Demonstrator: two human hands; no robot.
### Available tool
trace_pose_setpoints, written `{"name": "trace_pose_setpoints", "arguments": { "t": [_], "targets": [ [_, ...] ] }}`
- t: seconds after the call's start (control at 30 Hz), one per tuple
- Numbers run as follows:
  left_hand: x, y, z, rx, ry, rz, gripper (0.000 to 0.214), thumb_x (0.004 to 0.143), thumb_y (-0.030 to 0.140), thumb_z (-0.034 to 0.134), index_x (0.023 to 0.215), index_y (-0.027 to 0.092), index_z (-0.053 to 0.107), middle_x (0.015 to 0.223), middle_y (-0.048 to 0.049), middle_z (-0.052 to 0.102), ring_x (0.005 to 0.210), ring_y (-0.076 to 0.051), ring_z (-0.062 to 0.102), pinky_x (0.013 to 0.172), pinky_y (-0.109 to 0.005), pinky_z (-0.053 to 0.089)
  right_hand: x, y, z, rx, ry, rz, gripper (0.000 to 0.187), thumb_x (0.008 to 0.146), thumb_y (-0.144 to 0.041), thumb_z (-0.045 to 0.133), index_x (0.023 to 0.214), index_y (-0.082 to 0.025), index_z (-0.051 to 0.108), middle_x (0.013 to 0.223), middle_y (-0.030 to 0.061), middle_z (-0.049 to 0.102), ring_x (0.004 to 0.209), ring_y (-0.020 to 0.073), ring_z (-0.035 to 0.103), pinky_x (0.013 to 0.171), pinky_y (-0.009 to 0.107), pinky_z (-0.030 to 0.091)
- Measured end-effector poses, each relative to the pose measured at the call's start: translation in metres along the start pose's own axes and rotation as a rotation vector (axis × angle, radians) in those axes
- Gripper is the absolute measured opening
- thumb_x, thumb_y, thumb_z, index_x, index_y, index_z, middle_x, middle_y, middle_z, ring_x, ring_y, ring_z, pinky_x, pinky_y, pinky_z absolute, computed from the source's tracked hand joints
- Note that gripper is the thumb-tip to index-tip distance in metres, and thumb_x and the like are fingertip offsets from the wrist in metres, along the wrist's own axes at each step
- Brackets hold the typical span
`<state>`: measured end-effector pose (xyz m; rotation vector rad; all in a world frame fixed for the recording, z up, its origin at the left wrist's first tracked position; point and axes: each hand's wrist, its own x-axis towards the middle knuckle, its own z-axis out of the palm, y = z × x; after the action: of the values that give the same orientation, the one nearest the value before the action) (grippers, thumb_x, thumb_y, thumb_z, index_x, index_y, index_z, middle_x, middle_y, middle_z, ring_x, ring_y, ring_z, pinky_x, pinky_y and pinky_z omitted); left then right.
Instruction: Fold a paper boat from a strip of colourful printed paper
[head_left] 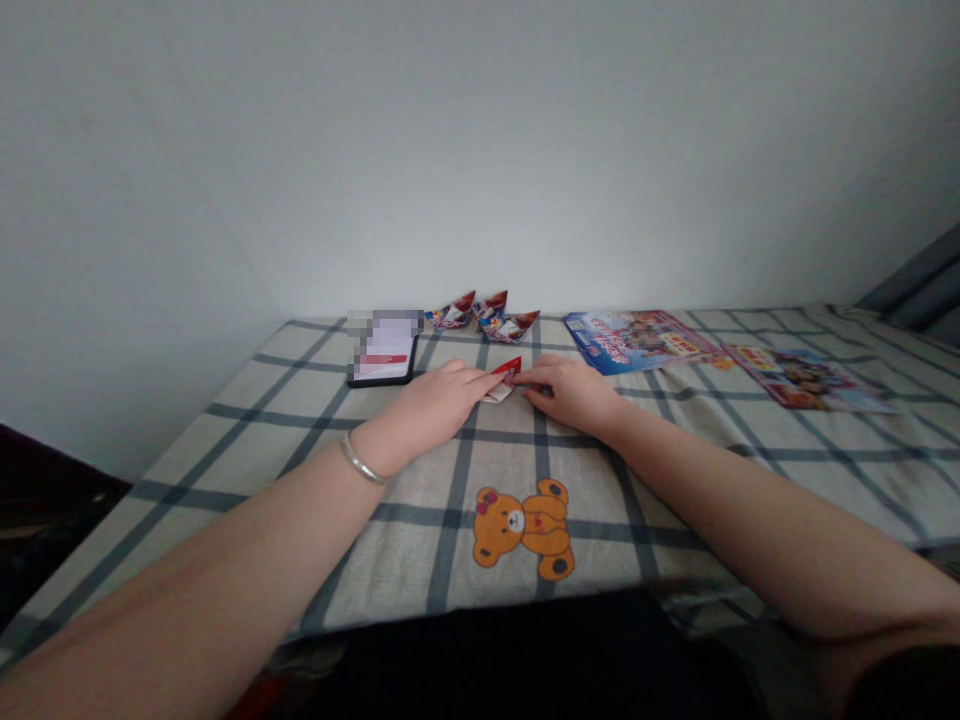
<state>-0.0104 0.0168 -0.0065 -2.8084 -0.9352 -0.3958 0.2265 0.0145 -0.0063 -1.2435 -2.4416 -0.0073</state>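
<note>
Paper (501, 392), folded small, is lying beyond the bear print (525, 530) on the cloth-covered worktop (247, 470). It is showing a red, pointed flap on its far side and a whitish, creased face on its near side; fingers are hiding part of its outline. Left hand (439, 400) and right hand (574, 393) are converging on it from opposite sides. The left grip is extending its fingers onto the paper; the right grip is pointing its index finger at the other edge, with another digit curling below. The view is not letting us tell whether either grip is pinching. A silvery, smooth bracelet (362, 460) is circling the left wrist. Farther beyond the bear print, multicoloured folded pieces (508, 328) with pointed tips are forming a cluster. Beyond it and leftward, a flat phone (390, 345) is resting, its screen glowing; beyond it and rightward, thin printed sheets (637, 338) are lying flat. The cloth is displaying dark bands crossing a pale, wrinkled ground.
</note>
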Motion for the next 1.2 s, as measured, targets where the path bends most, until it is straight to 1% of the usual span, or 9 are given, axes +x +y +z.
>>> {"name": "trace_pose_setpoints", "arguments": {
  "t": [0.17,0.3,0.5,0.7,0.83,0.9,0.97,1.1,1.2],
  "targets": [
    [-0.001,-0.001,0.001,0.013,-0.005,0.001,0.051,0.09,0.006,0.043,0.139,0.019,0.048,0.117,-0.008,0.064,0.105,-0.02,0.053,0.095,-0.035,0.045,0.0,-0.001,0.0,0.023,-0.013,-0.017,0.031,0.089,-0.023,0.056,0.117,-0.026,0.07,0.102,0.0067,0.067,0.091,0.0194,0.063,0.08,0.03,0.049],
    [0.0,-0.001,0.001,0.007,-0.014,0.003,0.052,0.09,0.006,0.042,0.141,0.02,0.045,0.12,-0.0078,0.062,0.106,-0.02,0.053,0.094,-0.034,0.045,0.0,-0.003,0.0,0.027,-0.032,-0.021,0.034,0.089,-0.022,0.054,0.12,-0.026,0.068,0.107,0.0075,0.067,0.095,0.0196,0.063,0.085,0.031,0.049],
    [0.0,-0.001,0.002,0.007,-0.02,-0.02,0.053,0.091,0.006,0.042,0.141,0.022,0.044,0.12,-0.007,0.063,0.103,-0.02,0.053,0.094,-0.034,0.045,0.001,-0.007,-0.002,-0.023,-0.06,-0.027,0.039,0.09,-0.021,0.051,0.125,-0.027,0.066,0.106,0.0077,0.066,0.094,0.0198,0.063,0.084,0.031,0.048],
    [-0.001,0.002,-0.002,-0.01,-0.013,-0.008,0.053,0.09,0.004,0.04,0.14,0.021,0.046,0.117,-0.0072,0.064,0.105,-0.02,0.054,0.096,-0.035,0.045,0.001,-0.002,-0.005,-0.059,-0.023,0.088,0.03,0.088,-0.024,0.056,0.113,-0.027,0.072,0.101,0.0063,0.068,0.089,0.0204,0.063,0.075,0.03,0.048],
    [-0.001,0.002,-0.003,-0.025,-0.009,-0.012,0.053,0.09,0.004,0.04,0.14,0.022,0.047,0.118,-0.0061,0.064,0.105,-0.02,0.054,0.095,-0.035,0.046,0.002,0.005,-0.004,-0.028,0.035,0.146,0.023,0.086,-0.024,0.057,0.103,-0.022,0.073,0.096,0.0067,0.067,0.089,0.0206,0.063,0.077,0.031,0.048],
    [-0.001,0.002,-0.004,-0.032,-0.011,-0.013,0.053,0.09,0.004,0.041,0.14,0.023,0.046,0.119,-0.0057,0.064,0.104,-0.019,0.054,0.094,-0.034,0.046,0.003,0.007,-0.003,0.001,0.083,0.157,0.022,0.084,-0.024,0.06,0.103,-0.02,0.07,0.097,0.007,0.065,0.088,0.0206,0.062,0.077,0.031,0.049],
    [-0.001,0.002,-0.004,-0.033,-0.011,-0.013,0.054,0.091,0.005,0.042,0.141,0.024,0.046,0.118,-0.0056,0.064,0.103,-0.019,0.054,0.092,-0.033,0.046,0.003,0.007,-0.001,0.041,0.115,0.119,0.028,0.081,-0.024,0.064,0.109,-0.019,0.065,0.103,0.0078,0.064,0.089,0.0203,0.062,0.079,0.032,0.05],
    [-0.003,0.006,-0.007,-0.004,-0.017,0.004,0.049,0.093,0.009,0.041,0.139,0.026,0.049,0.117,-0.0048,0.065,0.1,-0.019,0.054,0.089,-0.032,0.047,0.003,0.006,0.004,0.076,0.158,0.01,0.044,0.079,-0.023,0.068,0.122,-0.018,0.057,0.118,0.0103,0.061,0.101,0.0223,0.06,0.091,0.037,0.048],
    [-0.003,0.009,-0.008,0.042,-0.015,0.004,0.05,0.094,0.011,0.042,0.14,0.028,0.047,0.11,-0.0052,0.065,0.098,-0.019,0.056,0.086,-0.031,0.048,0.004,0.005,0.005,0.046,0.142,-0.039,0.035,0.082,-0.025,0.067,0.116,-0.019,0.061,0.114,0.0092,0.065,0.105,0.0241,0.059,0.095,0.039,0.045]
  ]
}}
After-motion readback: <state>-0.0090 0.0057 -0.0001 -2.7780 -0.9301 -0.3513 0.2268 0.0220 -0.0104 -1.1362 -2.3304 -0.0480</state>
